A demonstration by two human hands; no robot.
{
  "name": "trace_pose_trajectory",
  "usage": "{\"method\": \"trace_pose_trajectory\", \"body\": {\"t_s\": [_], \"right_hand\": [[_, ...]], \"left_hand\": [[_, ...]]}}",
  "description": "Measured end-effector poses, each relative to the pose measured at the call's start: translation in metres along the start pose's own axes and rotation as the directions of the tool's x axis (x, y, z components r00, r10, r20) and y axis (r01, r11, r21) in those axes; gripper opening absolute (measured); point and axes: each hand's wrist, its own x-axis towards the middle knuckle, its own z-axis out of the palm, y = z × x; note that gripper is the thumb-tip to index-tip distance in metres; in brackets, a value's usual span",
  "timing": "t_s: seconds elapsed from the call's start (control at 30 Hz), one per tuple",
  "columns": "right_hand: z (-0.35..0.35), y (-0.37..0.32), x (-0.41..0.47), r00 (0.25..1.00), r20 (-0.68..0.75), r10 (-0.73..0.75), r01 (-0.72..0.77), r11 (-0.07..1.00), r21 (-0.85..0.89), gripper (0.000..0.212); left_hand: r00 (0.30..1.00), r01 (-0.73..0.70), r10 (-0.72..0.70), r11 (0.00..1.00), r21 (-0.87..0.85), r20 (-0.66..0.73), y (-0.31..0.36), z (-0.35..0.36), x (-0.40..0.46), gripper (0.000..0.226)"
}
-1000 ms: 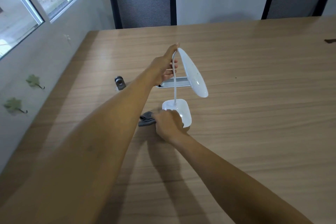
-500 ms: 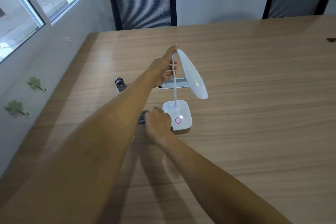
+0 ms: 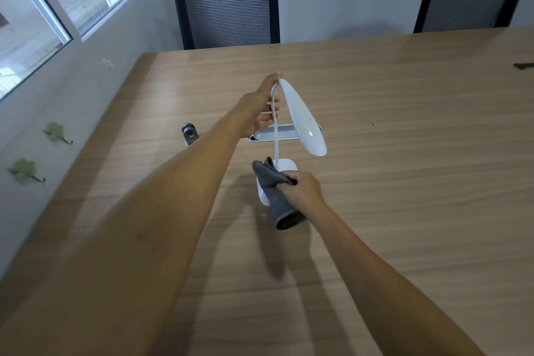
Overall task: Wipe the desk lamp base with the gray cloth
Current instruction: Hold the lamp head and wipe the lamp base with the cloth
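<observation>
A white desk lamp stands on the wooden table (image 3: pixel 404 153), its thin neck rising to a long oval head (image 3: pixel 303 121). My left hand (image 3: pixel 260 107) grips the neck near the top. The square white lamp base (image 3: pixel 286 166) is mostly covered. My right hand (image 3: pixel 302 188) is shut on the gray cloth (image 3: pixel 274 193), which is lifted above the base and hangs down over its front and left side.
A flat silver tray-like object (image 3: pixel 277 134) lies just behind the lamp. A small dark cylinder (image 3: pixel 189 131) stands to the left near the table edge. Two black mesh chairs (image 3: pixel 228 9) are at the far side. A wall and window are on the left.
My right hand gathered the gray cloth from the table left of the base and lifted it over the base. The left hand keeps holding the lamp neck.
</observation>
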Motion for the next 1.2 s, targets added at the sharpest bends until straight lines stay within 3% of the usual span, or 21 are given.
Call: {"method": "trace_pose_trajectory", "body": {"t_s": [0.1,0.2,0.3,0.43,0.53,0.63,0.73,0.83,0.9,1.0,1.1,1.2], "right_hand": [[-0.013,0.024,0.007,0.989,-0.05,0.142,-0.142,0.99,0.006,0.014],[-0.03,0.034,0.007,0.966,-0.177,0.188,-0.19,0.982,0.006,0.02],[-0.039,0.028,0.01,0.925,-0.322,0.203,-0.175,0.978,0.114,0.022],[-0.025,0.006,0.019,0.962,-0.184,0.2,-0.135,0.94,0.315,0.011],[-0.016,0.008,0.025,0.973,-0.09,0.212,-0.192,0.963,0.191,0.018],[-0.03,0.011,0.025,0.958,-0.172,0.23,-0.223,0.973,0.06,0.011],[-0.043,0.003,0.027,0.932,-0.295,0.211,-0.183,0.976,0.12,0.012],[-0.038,-0.011,0.034,0.96,-0.129,0.247,-0.201,0.936,0.29,0.004],[-0.031,-0.009,0.04,0.966,-0.012,0.259,-0.25,0.941,0.226,0.012],[-0.036,-0.009,0.038,0.962,-0.092,0.257,-0.25,0.965,0.081,0.008],[-0.048,-0.015,0.034,0.944,-0.22,0.244,-0.237,0.97,0.061,0.014],[-0.048,-0.027,0.036,0.959,-0.161,0.235,-0.208,0.964,0.168,0.011]], "left_hand": [[1.0,0.006,-0.006,1.0,-0.005,-0.014,0.0,0.001,0.0,0.055],[1.0,0.009,-0.009,1.0,-0.005,-0.022,0.0,0.001,0.001,0.055],[1.0,0.006,-0.005,1.0,0.008,-0.021,0.0,0.001,0.001,0.055],[1.0,0.002,-0.002,1.0,0.013,-0.031,0.0,0.002,0.0,0.054],[0.999,0.006,-0.005,1.0,0.02,-0.035,0.0,0.001,0.0,0.054],[0.999,0.004,-0.004,1.0,0.013,-0.039,0.0,0.001,0.002,0.054],[1.0,-0.001,0.002,1.0,0.012,-0.031,0.0,0.001,0.002,0.055],[1.0,-0.002,0.002,1.0,0.011,-0.028,-0.001,0.001,0.003,0.056],[1.0,-0.001,0.001,1.0,0.011,-0.028,-0.001,0.001,0.003,0.055],[1.0,-0.002,0.002,1.0,0.005,-0.024,-0.001,0.001,0.004,0.054],[1.0,-0.005,0.005,1.0,-0.005,-0.017,-0.002,0.001,0.004,0.054],[1.0,-0.006,0.006,1.0,-0.008,-0.013,-0.003,0.001,0.004,0.055]]}}
